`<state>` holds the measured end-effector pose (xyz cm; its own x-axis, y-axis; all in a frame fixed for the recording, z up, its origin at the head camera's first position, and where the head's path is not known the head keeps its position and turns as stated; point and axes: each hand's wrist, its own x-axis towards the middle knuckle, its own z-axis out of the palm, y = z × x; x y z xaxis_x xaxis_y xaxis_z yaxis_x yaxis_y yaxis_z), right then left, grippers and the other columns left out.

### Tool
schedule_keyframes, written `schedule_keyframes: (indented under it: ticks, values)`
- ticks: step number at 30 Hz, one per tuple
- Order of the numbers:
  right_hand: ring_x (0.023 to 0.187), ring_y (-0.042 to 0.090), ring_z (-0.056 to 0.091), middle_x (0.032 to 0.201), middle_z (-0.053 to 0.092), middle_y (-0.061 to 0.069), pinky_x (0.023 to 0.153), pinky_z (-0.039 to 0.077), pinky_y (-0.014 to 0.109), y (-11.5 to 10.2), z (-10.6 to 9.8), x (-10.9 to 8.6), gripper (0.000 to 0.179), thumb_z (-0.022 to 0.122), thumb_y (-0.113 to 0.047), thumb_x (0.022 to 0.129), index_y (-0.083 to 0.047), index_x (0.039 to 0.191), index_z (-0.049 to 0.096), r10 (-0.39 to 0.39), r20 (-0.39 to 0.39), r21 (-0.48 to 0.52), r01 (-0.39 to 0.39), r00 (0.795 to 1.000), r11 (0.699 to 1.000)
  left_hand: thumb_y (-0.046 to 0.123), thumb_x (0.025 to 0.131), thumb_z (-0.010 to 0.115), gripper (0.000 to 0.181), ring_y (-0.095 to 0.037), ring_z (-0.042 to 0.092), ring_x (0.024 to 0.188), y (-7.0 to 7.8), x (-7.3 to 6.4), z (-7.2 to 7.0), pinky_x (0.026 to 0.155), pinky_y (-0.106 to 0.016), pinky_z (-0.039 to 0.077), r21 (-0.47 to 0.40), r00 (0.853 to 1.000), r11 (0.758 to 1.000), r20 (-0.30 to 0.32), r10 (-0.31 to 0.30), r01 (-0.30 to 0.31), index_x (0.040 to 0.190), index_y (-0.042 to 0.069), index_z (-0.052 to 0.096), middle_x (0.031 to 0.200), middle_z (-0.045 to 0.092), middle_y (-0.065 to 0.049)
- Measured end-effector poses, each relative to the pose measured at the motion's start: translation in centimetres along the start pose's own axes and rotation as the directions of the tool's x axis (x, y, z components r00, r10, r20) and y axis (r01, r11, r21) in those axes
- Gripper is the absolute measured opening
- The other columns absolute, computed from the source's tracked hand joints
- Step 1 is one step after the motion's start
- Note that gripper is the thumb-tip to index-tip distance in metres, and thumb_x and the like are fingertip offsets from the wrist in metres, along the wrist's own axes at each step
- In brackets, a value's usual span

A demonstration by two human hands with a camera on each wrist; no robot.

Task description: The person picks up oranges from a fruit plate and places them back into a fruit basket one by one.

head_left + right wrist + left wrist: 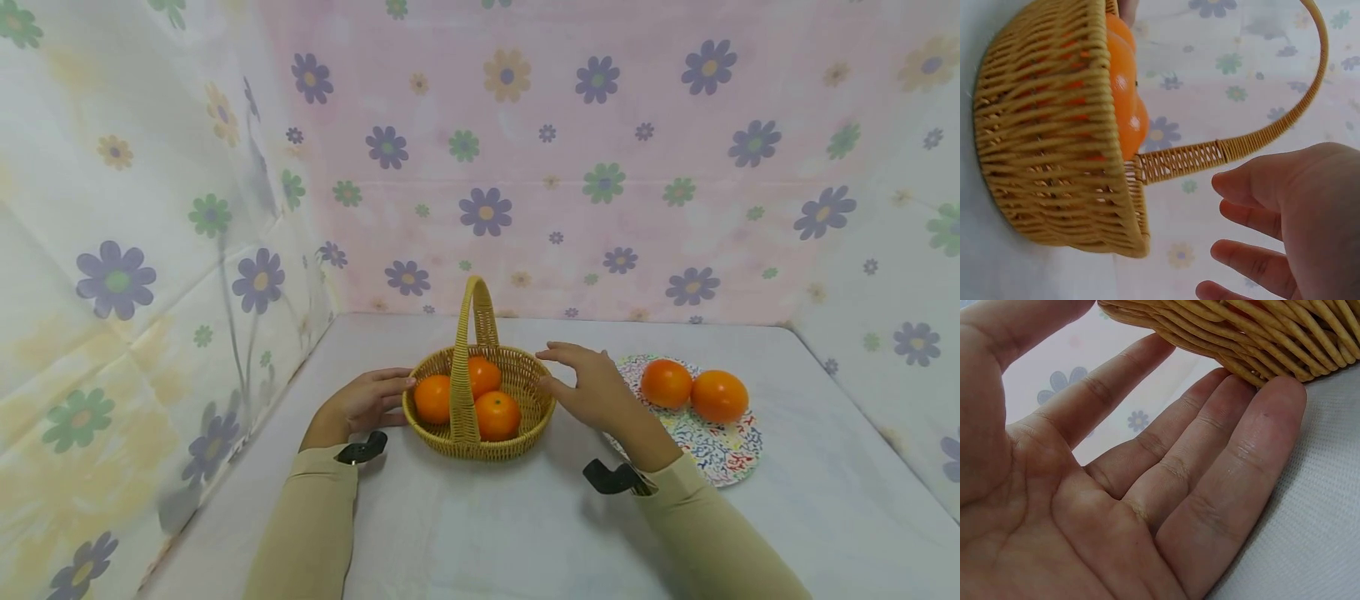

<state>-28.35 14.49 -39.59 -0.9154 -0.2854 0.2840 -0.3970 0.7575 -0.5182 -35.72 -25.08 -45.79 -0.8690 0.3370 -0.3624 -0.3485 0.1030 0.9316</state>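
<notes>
A yellow wicker basket [480, 451] with a tall arched handle [1185, 162] stands on the table, holding three orange fruits [498, 416]. At its left side is my left hand [369, 398], fingers extended; in the left wrist view the fingertips [1272, 403] meet the basket's lower woven wall [1235, 337]. My right hand [592, 387] is by the right rim, its fingers spread and holding nothing. In the right wrist view a gap shows between those fingertips [1225, 250] and the basket.
To the right, a round plate [723, 462] with a multicoloured speckled pattern bears two more orange fruits [720, 397], partly behind my right forearm. A white cloth [465, 533] covers the table. Flower-printed curtains [555, 167] enclose the back and sides.
</notes>
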Motion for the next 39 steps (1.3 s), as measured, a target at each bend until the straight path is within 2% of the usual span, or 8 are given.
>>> schedule_keyframes:
  ticks: [6, 9, 13, 21, 27, 30, 35, 39]
  values:
    - [0.143, 0.038, 0.05, 0.151, 0.058, 0.008, 0.116, 0.036, 0.066, 1.2, -1.2, 0.1, 0.04, 0.073, -0.029, 0.097, -0.02, 0.136, 0.069, 0.018, -0.036, -0.042, -0.02, 0.999, 0.999, 0.033, 0.096, 0.075, 0.064, -0.019, 0.069, 0.115, 0.1, 0.1, 0.1, 0.099, -0.05, 0.058, -0.002, 1.0, 1.0, -0.012, 0.002, -0.002, 0.151, 0.009, 0.051, 0.134, 0.067, -0.004]
    - [0.141, 0.038, 0.052, 0.149, 0.06, 0.009, 0.114, 0.042, 0.062, 1.9, -1.8, 0.2, 0.037, 0.074, -0.026, 0.096, -0.017, 0.131, 0.071, 0.029, -0.072, -0.057, -0.033, 0.997, 0.998, 0.033, 0.096, 0.075, 0.064, -0.02, 0.068, 0.115, 0.2, 0.1, 0.1, 0.099, -0.05, 0.058, 0.0, 1.0, 1.0, -0.01, 0.004, -0.004, 0.151, 0.009, 0.051, 0.135, 0.067, -0.004]
    - [0.139, 0.041, 0.053, 0.148, 0.061, 0.013, 0.115, 0.041, 0.062, 2.7, -2.7, 0.2, 0.035, 0.074, -0.025, 0.095, -0.014, 0.128, 0.073, 0.061, -0.105, -0.079, -0.07, 0.993, 0.994, 0.032, 0.097, 0.074, 0.065, -0.02, 0.068, 0.116, 0.3, 0.1, 0.0, 0.099, -0.05, 0.058, 0.003, 1.0, 1.0, -0.005, 0.005, -0.005, 0.152, 0.009, 0.049, 0.137, 0.065, -0.005]
    - [0.141, 0.043, 0.047, 0.15, 0.056, 0.017, 0.116, 0.038, 0.064, 3.9, -4.9, -0.1, 0.039, 0.072, -0.027, 0.095, -0.013, 0.131, 0.069, 0.191, -0.093, -0.077, -0.198, 0.977, 0.977, 0.031, 0.097, 0.074, 0.064, -0.02, 0.068, 0.117, 0.3, 0.4, -0.1, 0.099, -0.05, 0.058, -0.008, 1.0, 1.0, -0.002, 0.011, -0.011, 0.152, 0.008, 0.049, 0.139, 0.064, -0.006]
    - [0.141, 0.049, 0.043, 0.156, 0.047, 0.023, 0.114, 0.037, 0.068, 5.3, -6.1, -0.8, 0.047, 0.072, -0.03, 0.095, -0.009, 0.137, 0.063, 0.251, -0.116, -0.111, -0.264, 0.961, 0.958, 0.03, 0.098, 0.072, 0.065, -0.021, 0.066, 0.12, 0.1, 0.2, -0.2, 0.1, -0.05, 0.058, -0.007, 1.0, 1.0, 0.011, 0.003, -0.003, 0.153, 0.008, 0.046, 0.144, 0.061, -0.008]
    - [0.137, 0.052, 0.044, 0.155, 0.044, 0.028, 0.109, 0.039, 0.072, 5.9, -6.5, -1.1, 0.056, 0.071, -0.035, 0.095, -0.008, 0.142, 0.058, 0.32, -0.092, -0.151, -0.331, 0.943, 0.931, 0.031, 0.098, 0.073, 0.065, -0.02, 0.067, 0.119, 0.0, 0.2, -0.3, 0.1, -0.05, 0.058, -0.004, 1.0, 1.0, 0.012, -0.001, 0.001, 0.153, 0.007, 0.046, 0.143, 0.061, -0.007]
    - [0.126, 0.051, 0.05, 0.146, 0.046, 0.032, 0.095, 0.041, 0.075, 6.9, -7.0, -1.4, 0.074, 0.072, -0.047, 0.091, -0.008, 0.149, 0.048, 0.453, -0.042, -0.236, -0.45, 0.89, 0.861, 0.032, 0.097, 0.074, 0.066, -0.02, 0.068, 0.117, -0.2, 0.2, -0.3, 0.1, -0.049, 0.058, -0.006, 1.0, 1.0, 0.004, 0.001, -0.001, 0.152, 0.007, 0.048, 0.138, 0.064, -0.006]
    - [0.118, 0.05, 0.052, 0.138, 0.049, 0.032, 0.092, 0.04, 0.073, 7.6, -7.2, -1.7, 0.081, 0.072, -0.051, 0.089, -0.006, 0.151, 0.044, 0.493, -0.038, -0.258, -0.485, 0.869, 0.836, 0.032, 0.097, 0.074, 0.067, -0.021, 0.067, 0.118, -0.4, 0.1, -0.2, 0.1, -0.049, 0.058, -0.006, 1.0, 1.0, -0.002, -0.003, 0.003, 0.153, 0.008, 0.047, 0.142, 0.062, -0.008]
